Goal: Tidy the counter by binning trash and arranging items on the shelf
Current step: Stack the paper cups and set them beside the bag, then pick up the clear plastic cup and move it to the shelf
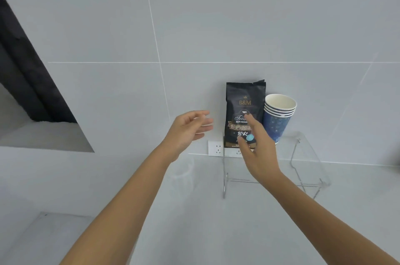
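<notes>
A black coffee bag (244,100) stands upright on a clear shelf (307,156) with thin metal legs, against the tiled wall. A stack of blue paper cups (278,117) leans beside it on the right, touching the bag. My right hand (257,147) is open in front of the bag's lower half, fingers spread, holding nothing. To the left of the bag, my left hand (188,130) hovers open with its fingers apart, clear of the bag.
A white double wall socket (216,147) sits behind the shelf's left leg. The pale grey counter (194,221) runs below. A dark recess (26,83) opens in the wall at the left. A faint clear glass (183,173) stands under my left wrist.
</notes>
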